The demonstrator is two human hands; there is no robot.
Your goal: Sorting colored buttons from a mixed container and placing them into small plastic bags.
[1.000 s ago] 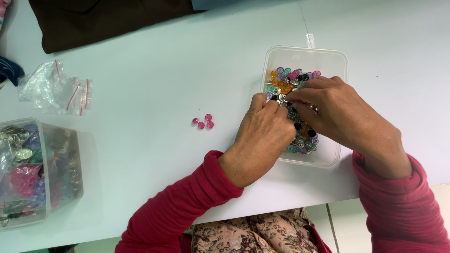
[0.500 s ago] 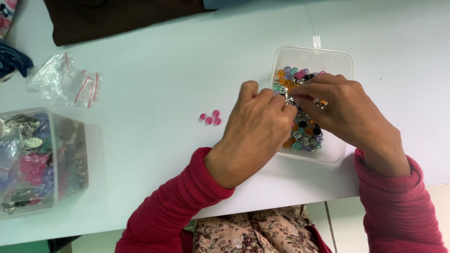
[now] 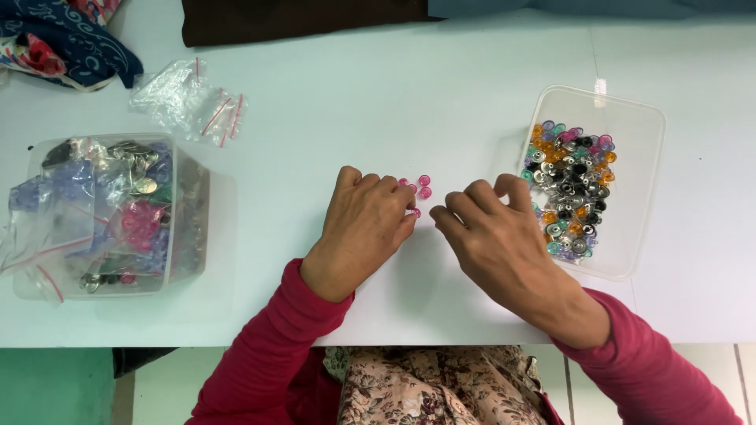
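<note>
My left hand rests on the white table with its fingers curled. Its fingertips pinch a small pink button, just below a little cluster of pink buttons lying on the table. My right hand hovers right of that cluster, between it and a clear plastic box. The box holds several coloured and metal snap buttons. The right fingers are bent and loosely spread, and whatever is under them is hidden. Both sleeves are red.
At the left stands a clear container stuffed with small bags of buttons and metal parts. Empty zip bags lie behind it. Patterned cloth sits at the far left corner and dark brown fabric along the far edge.
Both hands have left the clear box and moved left to the pink buttons on the table. The box's contents are now uncovered.
</note>
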